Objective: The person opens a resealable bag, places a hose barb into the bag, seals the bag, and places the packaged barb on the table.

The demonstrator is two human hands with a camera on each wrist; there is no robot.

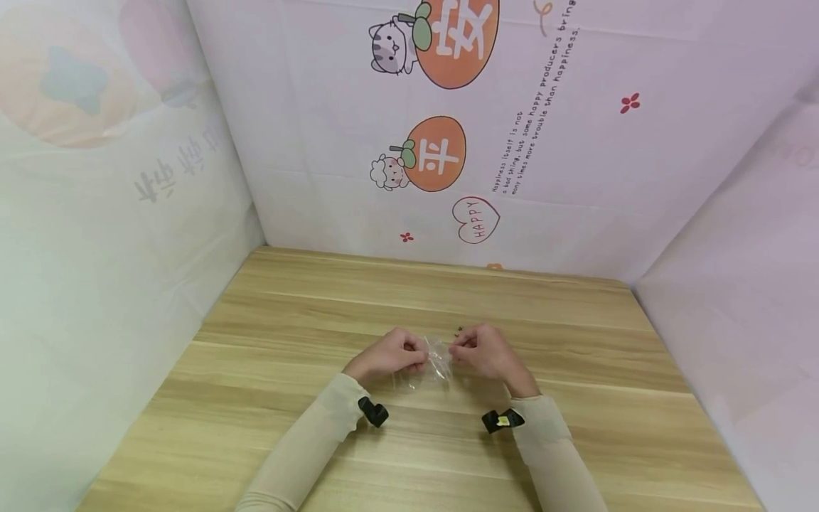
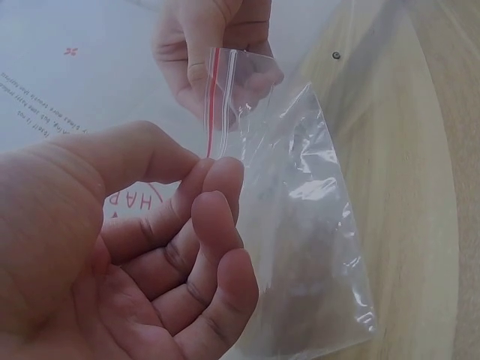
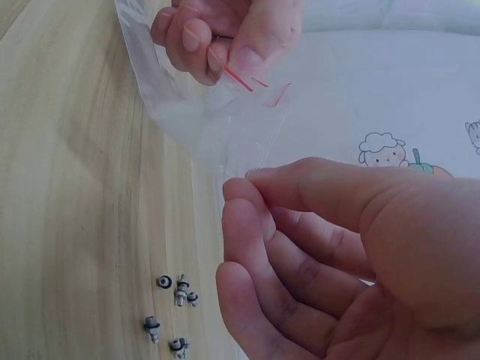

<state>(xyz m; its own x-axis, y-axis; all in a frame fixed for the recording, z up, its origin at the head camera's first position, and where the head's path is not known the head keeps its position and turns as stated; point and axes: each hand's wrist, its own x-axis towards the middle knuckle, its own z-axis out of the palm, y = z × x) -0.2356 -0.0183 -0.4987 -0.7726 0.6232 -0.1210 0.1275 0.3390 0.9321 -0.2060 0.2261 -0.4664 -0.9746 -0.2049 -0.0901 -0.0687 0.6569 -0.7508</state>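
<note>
Between the two hands hangs a clear zip-lock bag (image 1: pixel 438 359), its red-striped seal edge uppermost in the left wrist view (image 2: pixel 307 232). My left hand (image 1: pixel 393 353) pinches one end of that edge between thumb and index finger. At the other end, my right hand (image 1: pixel 489 352) pinches the edge the same way, its remaining fingers loosely curled. The bag looks flat, with nothing visible inside. Several small metal screw-like parts with dark rings (image 3: pixel 181 291) lie on the table below the right hand, not touching it.
The wood-grain table (image 1: pixel 307 299) reaches to a printed white back curtain (image 1: pixel 333 192). Pale curtains also stand at the left (image 1: pixel 128 249) and right (image 1: pixel 742 299). A black wrist camera (image 1: pixel 373 412) sits on the left sleeve, another black camera (image 1: pixel 502 420) on the right.
</note>
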